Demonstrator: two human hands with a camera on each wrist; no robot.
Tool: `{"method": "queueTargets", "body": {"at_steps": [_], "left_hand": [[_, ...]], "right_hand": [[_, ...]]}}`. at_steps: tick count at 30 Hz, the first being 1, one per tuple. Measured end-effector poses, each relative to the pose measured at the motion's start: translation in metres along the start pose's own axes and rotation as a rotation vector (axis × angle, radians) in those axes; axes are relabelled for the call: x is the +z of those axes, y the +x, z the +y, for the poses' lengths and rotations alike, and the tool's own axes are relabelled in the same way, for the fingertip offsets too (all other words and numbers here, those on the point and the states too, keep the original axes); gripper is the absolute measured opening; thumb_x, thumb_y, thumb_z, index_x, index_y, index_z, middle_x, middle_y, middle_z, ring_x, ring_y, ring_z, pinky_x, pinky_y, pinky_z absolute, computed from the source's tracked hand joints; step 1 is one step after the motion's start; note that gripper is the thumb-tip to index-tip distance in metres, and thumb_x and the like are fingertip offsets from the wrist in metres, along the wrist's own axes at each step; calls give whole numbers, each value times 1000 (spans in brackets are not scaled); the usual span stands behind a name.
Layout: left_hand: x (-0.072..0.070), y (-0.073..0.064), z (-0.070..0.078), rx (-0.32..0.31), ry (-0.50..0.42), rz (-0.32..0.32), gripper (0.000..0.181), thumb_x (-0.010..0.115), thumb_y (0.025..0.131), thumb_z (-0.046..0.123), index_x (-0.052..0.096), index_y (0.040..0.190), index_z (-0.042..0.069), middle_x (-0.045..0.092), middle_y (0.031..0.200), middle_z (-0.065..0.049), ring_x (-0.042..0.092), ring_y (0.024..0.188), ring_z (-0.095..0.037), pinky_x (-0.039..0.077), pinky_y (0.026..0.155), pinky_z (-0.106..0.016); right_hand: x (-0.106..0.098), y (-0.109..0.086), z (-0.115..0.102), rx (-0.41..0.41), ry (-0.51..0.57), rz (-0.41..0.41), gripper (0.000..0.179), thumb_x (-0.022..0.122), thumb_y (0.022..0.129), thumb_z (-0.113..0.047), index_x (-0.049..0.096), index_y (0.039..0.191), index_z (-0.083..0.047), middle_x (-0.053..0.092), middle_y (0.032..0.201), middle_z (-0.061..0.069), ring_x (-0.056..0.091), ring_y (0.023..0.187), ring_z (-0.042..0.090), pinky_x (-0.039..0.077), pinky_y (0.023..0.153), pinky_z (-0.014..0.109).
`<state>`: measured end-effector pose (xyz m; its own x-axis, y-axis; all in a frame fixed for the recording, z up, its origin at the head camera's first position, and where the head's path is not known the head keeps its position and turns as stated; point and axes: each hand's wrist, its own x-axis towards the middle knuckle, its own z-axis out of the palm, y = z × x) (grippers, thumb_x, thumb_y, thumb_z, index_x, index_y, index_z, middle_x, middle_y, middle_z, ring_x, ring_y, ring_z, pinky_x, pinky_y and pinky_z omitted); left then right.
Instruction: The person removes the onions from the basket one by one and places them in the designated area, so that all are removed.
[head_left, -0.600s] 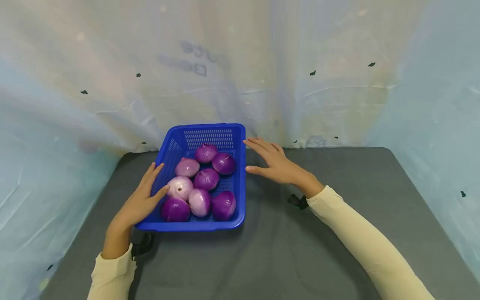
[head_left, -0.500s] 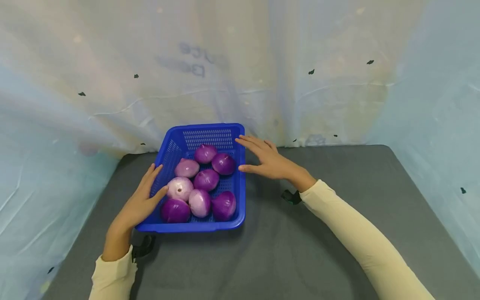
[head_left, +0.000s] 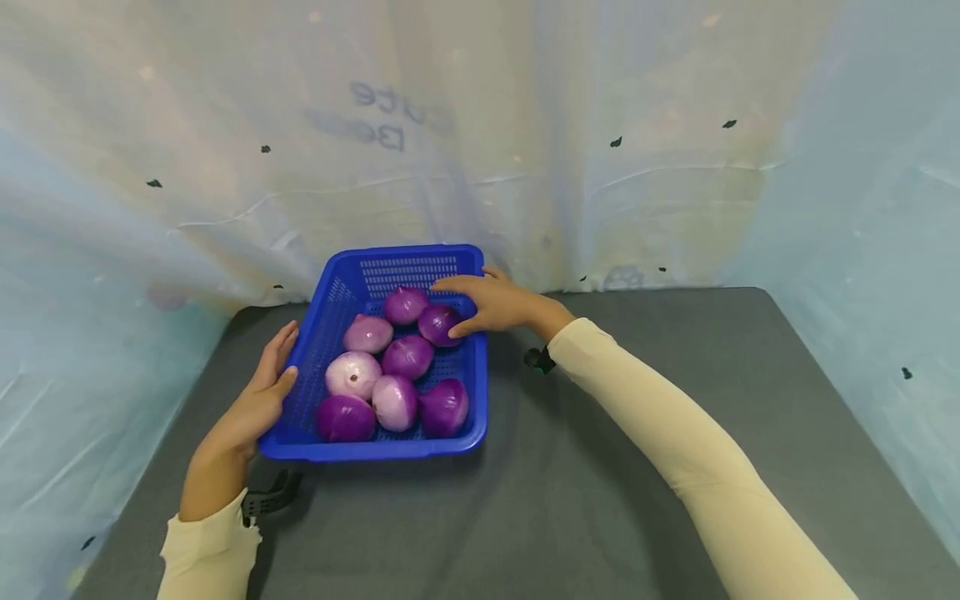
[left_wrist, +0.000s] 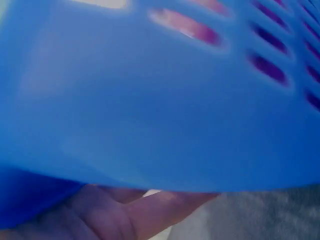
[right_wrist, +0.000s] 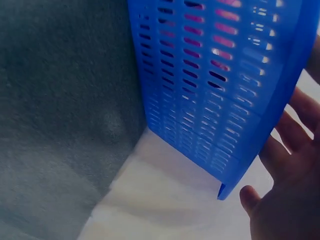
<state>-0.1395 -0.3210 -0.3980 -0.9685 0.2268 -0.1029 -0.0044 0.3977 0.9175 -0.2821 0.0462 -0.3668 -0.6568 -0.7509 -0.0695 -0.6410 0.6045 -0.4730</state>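
Note:
A blue plastic basket (head_left: 375,451) with slotted walls holds several purple and pale red onions. My left hand (head_left: 255,400) is at the basket's left side, fingers and thumb extended by the rim. In the left wrist view, that hand (left_wrist: 135,215) shows beyond the edge of the blue wall (left_wrist: 125,110). Over the right rim reaches my right hand (head_left: 491,302), its thumb tip right at a dark purple onion (head_left: 437,321) and its index finger stretched above it. Fingers of the right hand (right_wrist: 290,185) spread past the basket's rim in the right wrist view.
The basket stands on a dark grey table (head_left: 600,500), towards its back left. Pale patterned sheeting (head_left: 487,125) hangs behind the table and at both sides. A black strap (head_left: 273,496) is on the left wrist, another black piece (head_left: 540,360) at the right wrist.
My right hand has moved left, from beside the basket to over its right rim and the dark onion. My left hand has drawn slightly left, its thumb away from the pale onion.

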Motion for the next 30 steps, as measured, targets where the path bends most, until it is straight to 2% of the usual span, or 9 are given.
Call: {"method": "queueTargets", "body": {"at_steps": [2,4,6,9,14,20,25,27,30], "left_hand": [[-4,-2,-3,-23,-89,-37,58,27,110,31,-4,158,43,4,167,-12,40,141,-33,48,101,-40],[-6,-3,-5,-45,-213,-79,58,29,109,34,-1,158,42,27,157,-10,58,123,-21,56,85,-30],[-8,-5,-8,-61,-337,-113,59,32,108,34,2,159,39,42,142,-3,65,107,-11,60,80,-33],[-8,-7,-8,-74,-414,-123,61,35,108,33,2,158,43,47,131,10,68,103,-10,61,79,-34],[-8,-6,-7,-31,-399,-118,61,36,108,31,1,155,50,43,137,12,68,106,-11,61,80,-35],[-10,-3,-6,16,-374,-132,60,34,109,28,3,158,42,47,136,10,68,107,-12,61,79,-36],[-7,-1,-7,22,-338,-139,59,34,109,29,5,160,36,42,140,11,66,110,-9,60,81,-34],[-6,0,-7,17,-321,-135,58,33,109,30,6,160,35,39,143,7,66,110,-9,60,81,-34],[-6,1,-6,-8,-271,-125,56,31,109,33,7,160,36,31,152,-8,63,111,-6,59,82,-35]], "right_hand": [[-1,7,-1,2,-12,-20,79,74,88,-45,36,154,-27,32,163,-1,24,153,19,-2,123,60],[-2,13,-3,10,-23,-33,79,76,86,-43,38,153,-27,34,162,-1,25,153,18,-2,123,59],[-1,20,-3,20,-24,-50,80,78,85,-43,40,153,-25,36,161,-2,27,152,17,-3,124,57],[3,29,0,38,-35,-66,80,78,84,-46,42,152,-23,42,157,-1,34,149,16,-1,125,53],[6,41,-1,86,-56,-69,80,79,82,-48,45,150,-23,50,151,2,43,143,19,3,125,48],[5,48,-8,190,-152,-128,86,83,77,-49,43,151,-29,52,150,3,38,145,26,4,125,47],[6,50,-10,247,-303,-174,93,83,74,-56,41,152,-29,54,148,1,48,139,24,9,123,44],[8,51,-10,252,-347,-170,93,82,73,-59,43,151,-28,57,146,1,52,135,22,11,123,43],[11,50,-9,241,-368,-140,90,81,72,-61,48,148,-27,62,140,0,56,131,20,12,122,44]]}}
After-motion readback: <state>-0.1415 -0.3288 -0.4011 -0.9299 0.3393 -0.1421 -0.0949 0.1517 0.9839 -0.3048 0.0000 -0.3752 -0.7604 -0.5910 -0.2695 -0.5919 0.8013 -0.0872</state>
